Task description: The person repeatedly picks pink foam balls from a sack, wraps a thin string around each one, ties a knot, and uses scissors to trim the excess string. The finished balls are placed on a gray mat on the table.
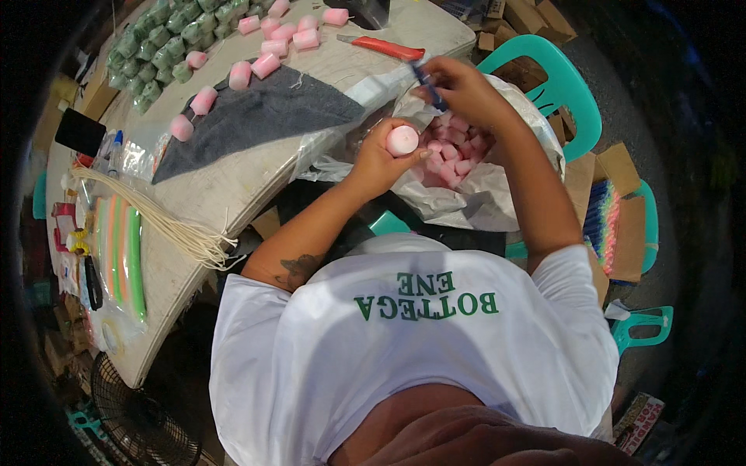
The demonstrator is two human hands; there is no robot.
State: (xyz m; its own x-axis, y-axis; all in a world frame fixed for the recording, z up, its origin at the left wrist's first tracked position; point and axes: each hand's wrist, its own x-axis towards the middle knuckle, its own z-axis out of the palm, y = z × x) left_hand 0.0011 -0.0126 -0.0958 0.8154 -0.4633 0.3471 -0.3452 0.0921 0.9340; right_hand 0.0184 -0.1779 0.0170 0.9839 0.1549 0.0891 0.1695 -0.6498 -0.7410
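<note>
My left hand (379, 161) is closed around a short pink candle (402, 140), its pale round end turned up. My right hand (458, 89) grips a slim dark blue tool (429, 84), blurred, so its exact kind does not show. Below that hand lies an open whitish plastic sack (528, 116) holding many pink candle pieces (454, 151). On the table to the left, several pink candles (240, 75) lie on and beyond a dark grey cloth (264, 113). An orange-red utility knife (388, 48) rests near the table's far edge, close to my right hand.
Many green-grey wrapped pieces (159, 46) crowd the table's far left. A bundle of cream cords (167, 221) and a bag of coloured strips (120, 252) lie nearer. Teal chairs (587, 116) and cardboard boxes (622, 171) stand at right; a black fan (136, 419) is low left.
</note>
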